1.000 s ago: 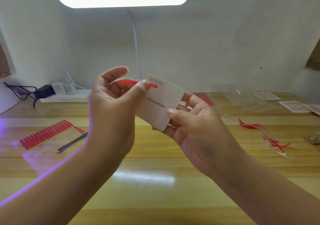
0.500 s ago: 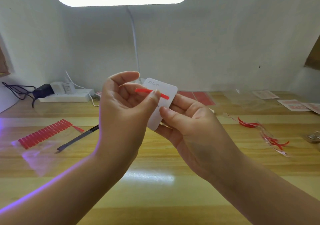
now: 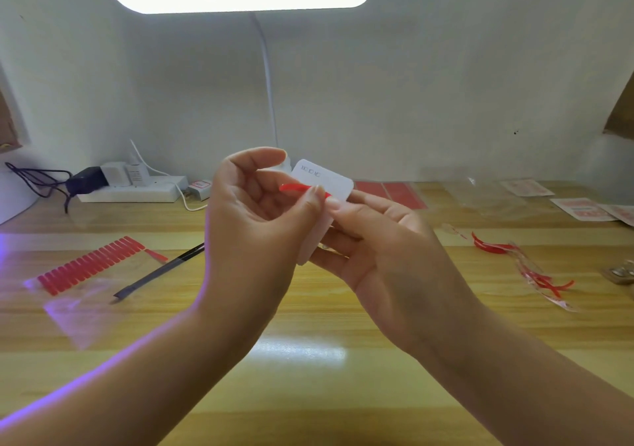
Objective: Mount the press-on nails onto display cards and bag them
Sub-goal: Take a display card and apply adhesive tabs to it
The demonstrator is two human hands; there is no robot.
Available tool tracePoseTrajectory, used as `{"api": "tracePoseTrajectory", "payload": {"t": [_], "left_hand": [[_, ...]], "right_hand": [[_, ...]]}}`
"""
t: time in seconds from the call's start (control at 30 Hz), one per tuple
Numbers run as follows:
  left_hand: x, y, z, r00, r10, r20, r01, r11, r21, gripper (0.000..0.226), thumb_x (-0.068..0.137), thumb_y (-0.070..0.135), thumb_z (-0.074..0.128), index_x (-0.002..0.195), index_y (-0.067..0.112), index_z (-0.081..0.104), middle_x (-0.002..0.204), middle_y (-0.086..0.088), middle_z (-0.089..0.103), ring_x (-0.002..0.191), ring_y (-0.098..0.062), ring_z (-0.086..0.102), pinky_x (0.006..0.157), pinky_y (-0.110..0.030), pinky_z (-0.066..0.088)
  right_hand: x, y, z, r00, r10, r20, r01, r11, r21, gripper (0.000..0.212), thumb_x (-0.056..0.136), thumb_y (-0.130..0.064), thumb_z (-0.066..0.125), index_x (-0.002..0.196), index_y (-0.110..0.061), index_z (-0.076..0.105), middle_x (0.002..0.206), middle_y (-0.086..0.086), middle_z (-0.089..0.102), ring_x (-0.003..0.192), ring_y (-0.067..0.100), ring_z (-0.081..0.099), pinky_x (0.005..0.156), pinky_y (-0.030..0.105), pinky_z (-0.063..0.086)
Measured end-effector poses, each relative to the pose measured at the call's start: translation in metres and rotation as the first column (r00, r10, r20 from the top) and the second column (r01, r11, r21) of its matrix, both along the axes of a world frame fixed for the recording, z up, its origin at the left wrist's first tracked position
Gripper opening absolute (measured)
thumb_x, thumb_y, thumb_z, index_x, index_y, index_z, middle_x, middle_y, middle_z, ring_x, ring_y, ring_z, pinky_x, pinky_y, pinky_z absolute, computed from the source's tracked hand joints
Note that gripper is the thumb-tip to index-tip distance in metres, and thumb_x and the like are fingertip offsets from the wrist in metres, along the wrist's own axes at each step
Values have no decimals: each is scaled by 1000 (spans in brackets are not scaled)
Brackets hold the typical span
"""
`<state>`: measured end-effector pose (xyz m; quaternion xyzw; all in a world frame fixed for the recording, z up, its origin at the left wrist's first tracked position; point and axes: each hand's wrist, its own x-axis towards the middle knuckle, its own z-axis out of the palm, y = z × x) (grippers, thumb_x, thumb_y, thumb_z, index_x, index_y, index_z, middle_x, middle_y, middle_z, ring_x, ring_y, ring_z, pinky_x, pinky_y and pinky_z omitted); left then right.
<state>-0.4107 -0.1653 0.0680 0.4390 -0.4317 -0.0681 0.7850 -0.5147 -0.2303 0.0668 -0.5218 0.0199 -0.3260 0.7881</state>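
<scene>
A white display card (image 3: pixel 326 179) with small print is held upright above the desk, gripped by my right hand (image 3: pixel 384 253) from below and the right. My left hand (image 3: pixel 254 233) pinches a thin red strip (image 3: pixel 295 187) between thumb and fingers, and the strip lies across the card's face. Both thumbs meet on the card near the strip's right end. A row of red press-on nails (image 3: pixel 91 263) on a clear sheet lies at the left of the desk.
A dark slim tool (image 3: pixel 161 270) lies beside the nail row. Peeled red strips and clear film (image 3: pixel 535 274) sit at the right. Red sheets (image 3: pixel 391 191), clear bags and printed cards (image 3: pixel 583 207) line the back. A power strip (image 3: pixel 133 188) and lamp stem (image 3: pixel 267 82) stand behind.
The card has turned more edge-on and come lower. My hands have drawn closer together, and the right thumb has moved up to meet the left thumb on the red strip.
</scene>
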Motion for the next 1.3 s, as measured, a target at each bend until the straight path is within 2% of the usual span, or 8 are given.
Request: {"api": "tracePoseTrajectory", "payload": {"t": [0.13, 0.33, 0.47, 0.63, 0.73, 0.9, 1.13, 1.3], "left_hand": [[-2, 1, 1, 999, 29, 25, -30, 999, 28, 38, 72, 7, 71, 102, 23, 53, 72, 14, 64, 71, -3, 65, 63, -17, 52], [-4, 2, 0, 993, 49, 111, -54, 997, 46, 39, 72, 6, 70, 103, 21, 52, 76, 11, 64, 77, -8, 66, 70, -17, 51], [-3, 3, 3, 986, 76, 148, -83, 996, 40, 32, 76, 10, 67, 104, 19, 53, 75, 8, 64, 74, -7, 65, 65, -13, 49], [15, 4, 17, 965, 150, 214, -177, 977, 118, 36, 72, 20, 73, 102, 23, 53, 72, 9, 67, 70, -4, 65, 66, -15, 47], [25, 4, 22, 970, 115, 216, -150, 976, 156, 32, 68, 22, 76, 94, 26, 60, 71, 9, 68, 66, -4, 64, 60, -15, 46], [30, 6, 23, 967, 95, 236, -137, 976, 170, 16, 67, 23, 77, 76, 32, 68, 72, 9, 68, 71, -9, 65, 65, -22, 49], [32, 10, 31, 970, 41, 239, -81, 983, 163, 16, 66, 21, 79, 70, 30, 67, 72, 7, 69, 70, -13, 65, 67, -29, 51], [23, 18, 31, 875, 188, 446, -235, 970, 54, 27, 71, 27, 78, 75, 27, 52, 77, 7, 72, 54, -14, 49, 53, -19, 40]], "right_hand": [[2, -1, -3, 992, -122, -31, 118, 988, -102, 26, 100, -12, 47, 107, -4, 70, 100, 16, 73, 97, 27, 70, 82, 36, 56], [1, -2, -7, 931, -362, -39, 330, 885, -327, 26, 100, -11, 47, 100, -21, 71, 93, 6, 76, 92, 22, 72, 85, 43, 58], [2, -3, -6, 902, -430, -32, 384, 836, -392, 23, 97, -18, 50, 95, -27, 71, 89, 3, 76, 90, 27, 71, 85, 57, 54], [0, -8, -1, 908, -419, -30, 376, 842, -388, 24, 96, -17, 47, 102, -23, 69, 89, 6, 75, 88, 30, 71, 78, 58, 56], [-2, -11, 2, 917, -399, -31, 361, 858, -365, 27, 100, -9, 45, 102, -21, 69, 91, 10, 75, 88, 31, 71, 76, 57, 57], [-1, -10, 2, 929, -369, -43, 331, 874, -355, 27, 101, -9, 44, 105, -18, 69, 93, 13, 74, 89, 34, 70, 78, 59, 56], [-3, -12, 6, 933, -354, -68, 313, 888, -336, 25, 102, -11, 44, 107, -17, 68, 97, 16, 73, 93, 33, 70, 81, 62, 54], [-4, -12, 6, 923, -381, -48, 347, 882, -319, 23, 101, -13, 45, 102, -21, 67, 92, 10, 74, 88, 27, 72, 81, 57, 56]]}}
